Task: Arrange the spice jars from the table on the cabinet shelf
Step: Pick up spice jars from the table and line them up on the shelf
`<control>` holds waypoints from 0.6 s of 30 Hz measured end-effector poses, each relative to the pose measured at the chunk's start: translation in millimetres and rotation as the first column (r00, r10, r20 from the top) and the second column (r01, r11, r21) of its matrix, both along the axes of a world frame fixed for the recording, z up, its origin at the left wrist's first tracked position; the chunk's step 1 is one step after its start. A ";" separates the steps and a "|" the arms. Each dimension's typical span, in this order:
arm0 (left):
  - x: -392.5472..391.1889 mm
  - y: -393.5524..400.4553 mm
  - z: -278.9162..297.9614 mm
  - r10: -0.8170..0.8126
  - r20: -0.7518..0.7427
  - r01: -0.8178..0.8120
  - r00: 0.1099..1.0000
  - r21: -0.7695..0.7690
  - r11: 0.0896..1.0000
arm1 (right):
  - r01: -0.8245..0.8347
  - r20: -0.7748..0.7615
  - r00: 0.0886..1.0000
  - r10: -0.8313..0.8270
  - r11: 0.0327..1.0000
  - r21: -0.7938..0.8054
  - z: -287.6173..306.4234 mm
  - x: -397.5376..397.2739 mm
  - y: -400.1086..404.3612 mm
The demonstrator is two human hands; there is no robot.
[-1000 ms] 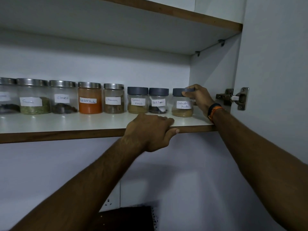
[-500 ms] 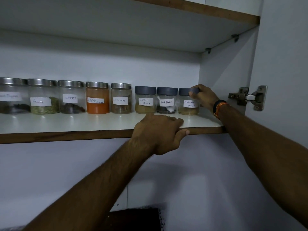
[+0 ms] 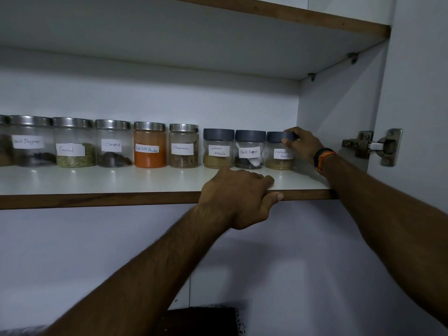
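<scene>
Head view: right hand (image 3: 301, 144) gripped the dark lid of the coriander powder jar (image 3: 278, 151), fingers (image 3: 288, 141) pinched round it, at the right end of the row on the cabinet shelf (image 3: 97, 180). Best nudged square beside the black pepper jar (image 3: 249, 150), label forward, then let go gently. Left hand (image 3: 240, 197) clasped the shelf's front edge, thumb beneath. Garam masala jar (image 3: 217, 149) further left. Cabinet side wall (image 3: 334, 105) and door hinge (image 3: 372, 146) close by, little room for the wrist.
</scene>
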State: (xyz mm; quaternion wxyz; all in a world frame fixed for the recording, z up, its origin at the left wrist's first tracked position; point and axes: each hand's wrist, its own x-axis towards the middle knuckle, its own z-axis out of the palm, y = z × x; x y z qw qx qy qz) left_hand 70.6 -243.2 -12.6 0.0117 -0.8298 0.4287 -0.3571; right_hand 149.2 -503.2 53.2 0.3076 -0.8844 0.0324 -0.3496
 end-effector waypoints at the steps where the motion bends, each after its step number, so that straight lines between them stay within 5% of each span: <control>1: -0.2 -0.2 0.2 0.003 -0.003 -0.003 1.000 0.000 1.000 | 0.007 -0.009 1.000 -0.007 1.000 -0.016 -0.2 0.4 -0.1; 18: 2.9 -2.4 0.4 0.032 -0.031 -0.033 0.999 -0.004 0.999 | 0.093 -0.107 0.989 -0.103 0.992 -0.089 -4.3 2.6 2.2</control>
